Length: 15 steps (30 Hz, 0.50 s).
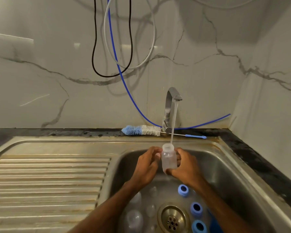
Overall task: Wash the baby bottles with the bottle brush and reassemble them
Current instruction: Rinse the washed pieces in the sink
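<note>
Both hands hold one clear baby bottle (169, 159) upright over the sink basin (225, 167), its open mouth right under the thin stream from the tap (171, 105). The left hand (147, 166) pinches the bottle near its shoulder with thumb and curled fingers, and the right hand (187, 167) wraps around the lower body. To rinse well, I would keep the mouth centred under the stream, let it fill partway, then swirl and tip it out. A firm grip matters, since wet plastic is likely slippery. The bottle brush (141, 130) (one, blue and white bristles) lies untouched on the ledge behind the basin, beside the tap's base. On the basin floor near the drain (172, 219) sit three blue screw rings (183, 190). There also seem to be four or five clear teats and caps (134, 219), though they blur into the steel.
</note>
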### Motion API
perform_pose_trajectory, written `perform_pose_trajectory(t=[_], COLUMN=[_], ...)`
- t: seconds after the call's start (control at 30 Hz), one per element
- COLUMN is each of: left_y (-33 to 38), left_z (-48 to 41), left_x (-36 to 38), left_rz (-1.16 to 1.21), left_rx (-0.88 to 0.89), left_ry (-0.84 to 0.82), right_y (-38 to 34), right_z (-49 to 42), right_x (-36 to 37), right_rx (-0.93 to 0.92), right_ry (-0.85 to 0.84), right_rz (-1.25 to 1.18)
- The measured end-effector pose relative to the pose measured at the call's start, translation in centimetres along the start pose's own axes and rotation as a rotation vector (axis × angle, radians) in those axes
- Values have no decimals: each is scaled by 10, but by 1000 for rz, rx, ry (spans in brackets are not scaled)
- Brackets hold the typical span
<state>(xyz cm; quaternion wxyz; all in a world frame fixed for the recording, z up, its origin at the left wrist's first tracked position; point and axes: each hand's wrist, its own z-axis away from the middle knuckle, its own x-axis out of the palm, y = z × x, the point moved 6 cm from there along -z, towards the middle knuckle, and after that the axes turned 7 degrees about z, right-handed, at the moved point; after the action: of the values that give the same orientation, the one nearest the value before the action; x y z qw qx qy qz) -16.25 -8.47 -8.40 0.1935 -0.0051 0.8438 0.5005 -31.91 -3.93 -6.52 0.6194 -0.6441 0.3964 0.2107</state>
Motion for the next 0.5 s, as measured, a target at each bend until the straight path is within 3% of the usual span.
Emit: perform_pose_trajectory(t=[0.1,0.2,0.33,0.5], left_y=[3,0,-14,-14], left_z=[0,-1,3,5], left_x=[1,0,-2,-3], left_rz=[93,0,47,111], left_rx=[-72,-148,-319,-394], left_ry=[9,-18,-63,-51], right_y=[3,3,12,16], right_z=[-3,4,8,8], right_x=[7,13,27,28], right_rx=[49,141,365,583], right_ry=[-134,-332,-545,-658], right_rz=[-164,-367,-652,-1030])
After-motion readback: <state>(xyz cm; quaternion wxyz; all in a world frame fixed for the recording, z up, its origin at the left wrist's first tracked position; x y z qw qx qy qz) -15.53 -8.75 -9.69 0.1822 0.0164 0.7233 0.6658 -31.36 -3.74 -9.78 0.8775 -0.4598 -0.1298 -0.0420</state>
